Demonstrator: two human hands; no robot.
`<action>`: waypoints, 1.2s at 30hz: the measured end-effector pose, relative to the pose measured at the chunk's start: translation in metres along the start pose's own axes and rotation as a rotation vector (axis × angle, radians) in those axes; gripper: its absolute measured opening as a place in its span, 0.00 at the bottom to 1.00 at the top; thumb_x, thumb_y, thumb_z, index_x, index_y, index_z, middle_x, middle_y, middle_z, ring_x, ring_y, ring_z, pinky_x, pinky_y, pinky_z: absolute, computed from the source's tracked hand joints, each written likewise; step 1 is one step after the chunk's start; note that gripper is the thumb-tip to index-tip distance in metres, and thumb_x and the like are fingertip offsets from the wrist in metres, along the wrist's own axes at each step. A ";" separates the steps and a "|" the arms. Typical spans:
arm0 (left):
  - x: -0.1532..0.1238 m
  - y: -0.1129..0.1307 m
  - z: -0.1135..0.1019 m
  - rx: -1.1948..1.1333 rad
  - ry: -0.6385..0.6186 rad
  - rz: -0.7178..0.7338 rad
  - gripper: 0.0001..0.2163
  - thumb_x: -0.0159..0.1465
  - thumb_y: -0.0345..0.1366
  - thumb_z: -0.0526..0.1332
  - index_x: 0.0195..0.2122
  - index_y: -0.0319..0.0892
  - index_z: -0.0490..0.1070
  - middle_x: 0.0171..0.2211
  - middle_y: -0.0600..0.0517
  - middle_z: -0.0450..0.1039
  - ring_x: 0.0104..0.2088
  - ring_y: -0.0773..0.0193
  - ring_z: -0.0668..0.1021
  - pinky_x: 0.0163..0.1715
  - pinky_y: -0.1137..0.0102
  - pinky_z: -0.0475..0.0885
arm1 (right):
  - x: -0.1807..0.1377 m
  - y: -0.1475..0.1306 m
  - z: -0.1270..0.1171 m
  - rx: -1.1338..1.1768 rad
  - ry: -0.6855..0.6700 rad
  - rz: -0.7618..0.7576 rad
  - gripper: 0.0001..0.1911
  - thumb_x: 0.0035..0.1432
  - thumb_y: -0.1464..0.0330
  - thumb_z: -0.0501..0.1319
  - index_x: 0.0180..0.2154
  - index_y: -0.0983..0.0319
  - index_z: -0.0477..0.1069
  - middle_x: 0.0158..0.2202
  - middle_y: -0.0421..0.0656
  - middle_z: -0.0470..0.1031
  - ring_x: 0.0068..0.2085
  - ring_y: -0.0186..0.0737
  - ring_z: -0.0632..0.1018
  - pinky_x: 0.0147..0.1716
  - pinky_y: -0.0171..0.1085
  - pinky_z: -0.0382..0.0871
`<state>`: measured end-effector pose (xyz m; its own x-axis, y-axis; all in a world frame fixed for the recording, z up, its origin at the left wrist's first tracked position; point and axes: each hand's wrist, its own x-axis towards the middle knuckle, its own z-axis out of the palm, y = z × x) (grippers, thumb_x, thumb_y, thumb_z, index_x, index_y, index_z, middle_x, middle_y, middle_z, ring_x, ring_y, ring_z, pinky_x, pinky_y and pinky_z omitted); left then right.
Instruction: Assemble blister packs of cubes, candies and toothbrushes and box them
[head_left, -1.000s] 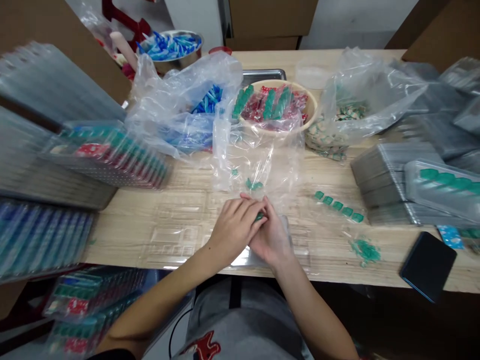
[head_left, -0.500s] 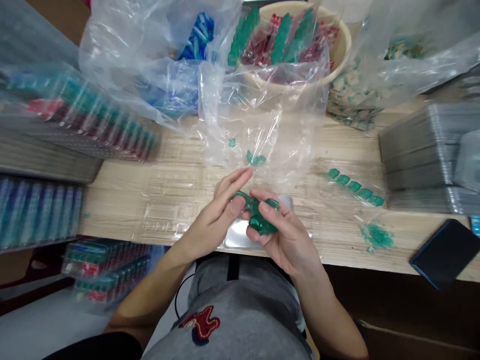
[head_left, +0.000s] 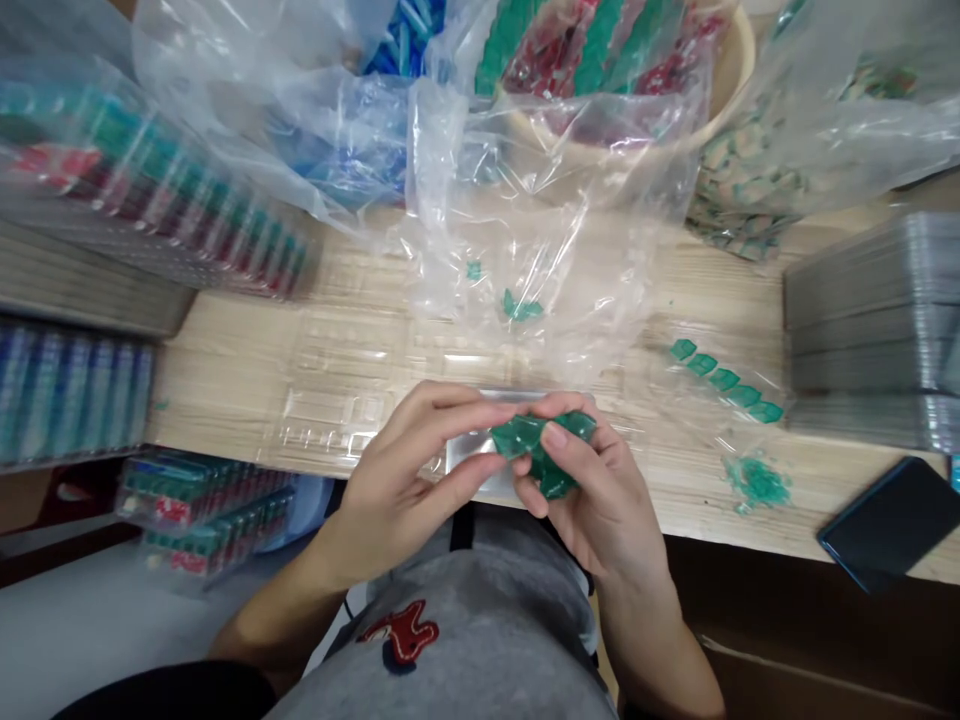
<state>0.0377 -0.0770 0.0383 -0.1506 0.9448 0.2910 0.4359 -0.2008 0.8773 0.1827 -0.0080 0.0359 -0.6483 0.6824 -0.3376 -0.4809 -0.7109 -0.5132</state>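
My right hand [head_left: 600, 470] is closed on a clump of shiny, see-through green plastic pieces [head_left: 555, 475], its thumb pressing on top. My left hand [head_left: 427, 460] pinches the left end of the green clump between thumb and fingertips. Both hands are just above a silvery flat plate [head_left: 465, 450] at the table's front edge; they cover much of it. How the green pieces join cannot be made out. Beyond the hands, a small leaf-shaped green piece [head_left: 521, 306] and a smaller green bit [head_left: 473, 270] lie on a clear plastic bag [head_left: 555, 240].
Clear blister trays [head_left: 337, 370] lie left of centre. To the right are a row of green pieces [head_left: 724, 379], green scraps [head_left: 757, 482], a phone [head_left: 892, 520] and stacked clear boxes [head_left: 855, 330]. A tub [head_left: 739, 75] and filled bags stand behind; packed trays [head_left: 165, 200] at left.
My hands have turned the green pieces and shifted slightly right. My left fingers have come down from above onto the clump's left end. The whole view has tilted a little.
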 end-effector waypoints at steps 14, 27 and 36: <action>0.003 0.013 -0.002 0.097 0.072 -0.084 0.06 0.67 0.29 0.59 0.40 0.46 0.74 0.32 0.56 0.75 0.33 0.69 0.77 0.33 0.74 0.73 | -0.014 0.007 0.003 -0.615 0.104 -0.177 0.10 0.53 0.67 0.70 0.38 0.55 0.74 0.34 0.36 0.76 0.21 0.23 0.70 0.22 0.28 0.67; -0.006 0.005 0.005 -0.273 0.162 -0.317 0.06 0.66 0.38 0.62 0.33 0.44 0.74 0.29 0.54 0.73 0.31 0.68 0.76 0.31 0.74 0.74 | -0.017 0.015 -0.004 -0.651 0.116 -0.244 0.07 0.57 0.63 0.66 0.36 0.57 0.72 0.29 0.36 0.72 0.22 0.25 0.68 0.18 0.28 0.60; -0.016 -0.015 -0.012 -0.381 0.209 -0.440 0.07 0.65 0.42 0.63 0.34 0.45 0.74 0.32 0.53 0.78 0.25 0.69 0.78 0.27 0.71 0.77 | -0.016 0.010 -0.033 -0.924 0.291 -0.395 0.03 0.58 0.66 0.65 0.35 0.58 0.74 0.25 0.35 0.72 0.22 0.27 0.69 0.22 0.30 0.63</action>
<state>0.0231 -0.0920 0.0256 -0.4320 0.8969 -0.0944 -0.0484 0.0815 0.9955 0.2079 -0.0206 0.0098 -0.3166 0.9398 -0.1285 0.0900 -0.1051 -0.9904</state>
